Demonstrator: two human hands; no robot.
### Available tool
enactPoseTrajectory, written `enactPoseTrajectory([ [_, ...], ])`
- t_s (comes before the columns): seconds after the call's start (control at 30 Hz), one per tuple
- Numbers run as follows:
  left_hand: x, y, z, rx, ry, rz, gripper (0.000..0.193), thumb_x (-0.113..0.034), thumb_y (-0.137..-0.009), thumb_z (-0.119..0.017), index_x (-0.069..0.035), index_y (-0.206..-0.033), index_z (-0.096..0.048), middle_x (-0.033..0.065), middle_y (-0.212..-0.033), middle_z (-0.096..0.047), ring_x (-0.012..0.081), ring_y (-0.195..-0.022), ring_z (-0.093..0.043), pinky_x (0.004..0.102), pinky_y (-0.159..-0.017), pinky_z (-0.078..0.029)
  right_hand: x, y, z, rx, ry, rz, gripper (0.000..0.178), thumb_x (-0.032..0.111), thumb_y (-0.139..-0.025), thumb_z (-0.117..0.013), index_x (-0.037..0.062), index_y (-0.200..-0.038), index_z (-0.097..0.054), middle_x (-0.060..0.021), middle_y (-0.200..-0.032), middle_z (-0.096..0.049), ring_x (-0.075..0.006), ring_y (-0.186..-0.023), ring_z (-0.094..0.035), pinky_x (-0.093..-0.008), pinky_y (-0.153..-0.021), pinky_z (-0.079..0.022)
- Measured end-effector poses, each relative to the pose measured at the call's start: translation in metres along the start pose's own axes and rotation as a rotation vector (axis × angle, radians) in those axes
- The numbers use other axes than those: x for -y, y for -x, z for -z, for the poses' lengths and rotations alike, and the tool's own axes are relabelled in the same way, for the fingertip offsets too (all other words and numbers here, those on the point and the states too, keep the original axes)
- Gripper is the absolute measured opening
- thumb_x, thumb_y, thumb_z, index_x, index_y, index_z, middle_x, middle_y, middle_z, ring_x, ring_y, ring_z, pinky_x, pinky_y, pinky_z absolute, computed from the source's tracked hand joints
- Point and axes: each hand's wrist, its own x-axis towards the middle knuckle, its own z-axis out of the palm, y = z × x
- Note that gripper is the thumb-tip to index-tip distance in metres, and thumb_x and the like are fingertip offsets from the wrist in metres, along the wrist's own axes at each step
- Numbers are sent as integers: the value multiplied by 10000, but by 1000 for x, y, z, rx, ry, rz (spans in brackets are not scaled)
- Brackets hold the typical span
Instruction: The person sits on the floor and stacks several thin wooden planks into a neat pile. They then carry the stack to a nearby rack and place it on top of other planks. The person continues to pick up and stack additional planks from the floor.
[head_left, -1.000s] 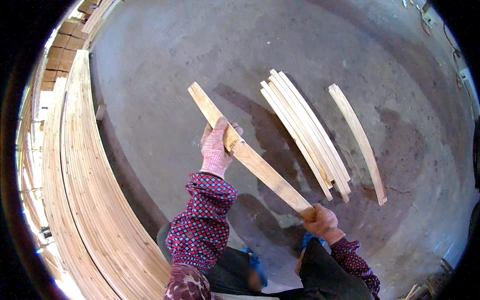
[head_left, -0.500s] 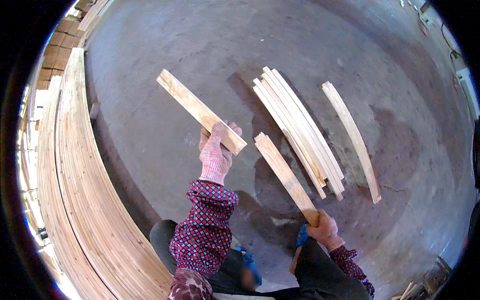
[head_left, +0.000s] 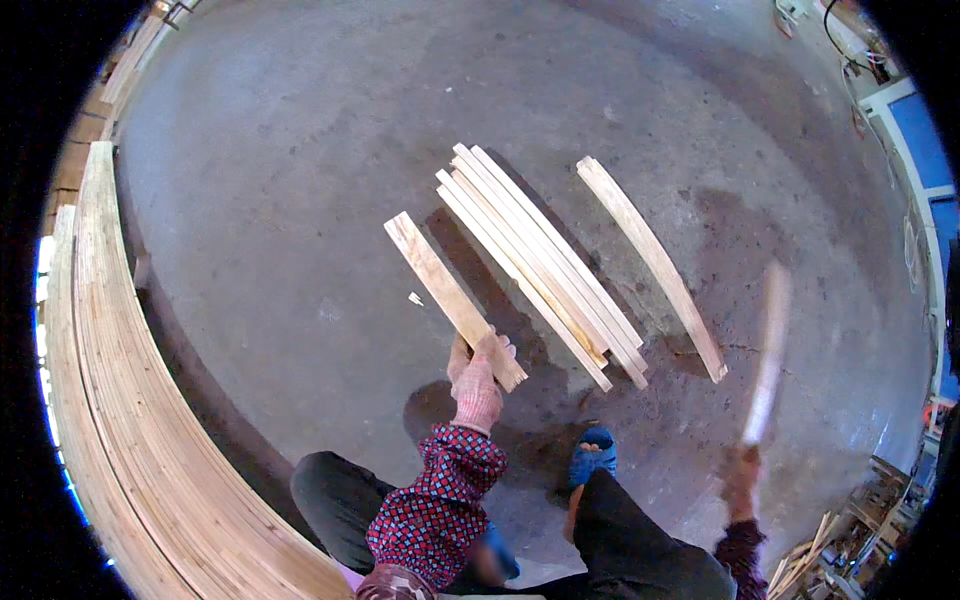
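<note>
My left hand (head_left: 478, 390), in a pale pink knit glove, is closed round the near end of a wooden slat (head_left: 440, 282). That slat slants up and left above the concrete floor. Off to the right, my right hand (head_left: 742, 485) grips the lower end of a second wooden slat (head_left: 768, 350), which stands nearly upright in the view. Motion blurs both this slat and the hand. Between my hands a bundle of several pale slats (head_left: 540, 265) lies side by side on the floor. One single slat (head_left: 655, 265) lies apart, to the right of the bundle.
A long stack of boards (head_left: 150, 400) runs along the left side. A small wood chip (head_left: 416, 298) lies on the floor left of my held slat. My blue sandal (head_left: 594, 455) is below the bundle. Scrap wood (head_left: 815, 555) piles up at lower right.
My right hand has swung its slat away from beside the bundle, out to the right. The left-hand slat has come closer to the bundle. A small chip now shows on the floor.
</note>
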Motion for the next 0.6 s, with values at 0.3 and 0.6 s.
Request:
enactPoseTrajectory([
  [0.3,39,-32,-21,85,147,145,499,-81,-968,-623,-6,-1423,-433,121,-1121,-605,230,-926,-646,385,-857,-578,-122,-36,400,-661,842,208,545,269,-962,-649,4,-1421,-519,-145,-1390,-603,-181,-1197,-592,-337,-1020,-457],
  [0.6,23,-22,-20,74,-113,56,511,-106,-964,-642,-26,-1432,-452,99,-1217,-614,215,-1023,-633,367,-906,-534,202,-48,-195,159,879,787,726,442,-884,-686,84,-1472,-455,-157,-1464,-524,-323,-1352,-499,-410,-1092,-433],
])
